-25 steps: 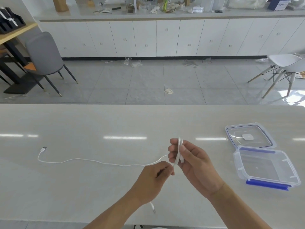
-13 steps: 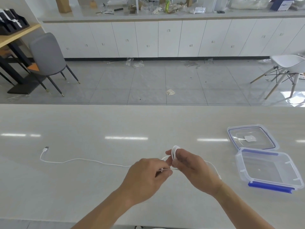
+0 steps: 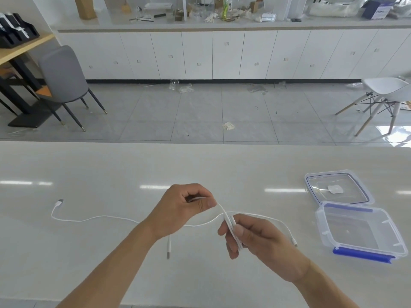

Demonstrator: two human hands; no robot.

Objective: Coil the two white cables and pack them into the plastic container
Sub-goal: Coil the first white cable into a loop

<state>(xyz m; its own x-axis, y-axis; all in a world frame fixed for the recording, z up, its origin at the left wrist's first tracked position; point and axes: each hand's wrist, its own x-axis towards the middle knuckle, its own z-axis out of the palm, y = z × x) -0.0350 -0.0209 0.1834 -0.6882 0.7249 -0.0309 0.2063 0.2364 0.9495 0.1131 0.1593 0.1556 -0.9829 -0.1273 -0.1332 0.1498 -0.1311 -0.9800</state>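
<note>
My right hand (image 3: 255,243) pinches a small coil of white cable (image 3: 232,230) between thumb and fingers, above the table's near middle. My left hand (image 3: 182,207) pinches the same cable's strand just up-left of the coil. A second white cable (image 3: 93,218) trails left across the table to a USB plug (image 3: 59,201). One plug end (image 3: 169,250) hangs below my left wrist, another end (image 3: 294,241) lies right of my right hand. The clear plastic container (image 3: 358,232) with blue clips stands open at the right.
The container's lid (image 3: 338,187) lies flat behind it, with a small white piece showing at its middle. The pale table (image 3: 111,170) reaches to its far edge, beyond which are a tiled floor, a grey chair and a white chair.
My left hand has lifted up and away from the right, drawing a strand out between them. My right hand has dropped lower and rightward with the coil.
</note>
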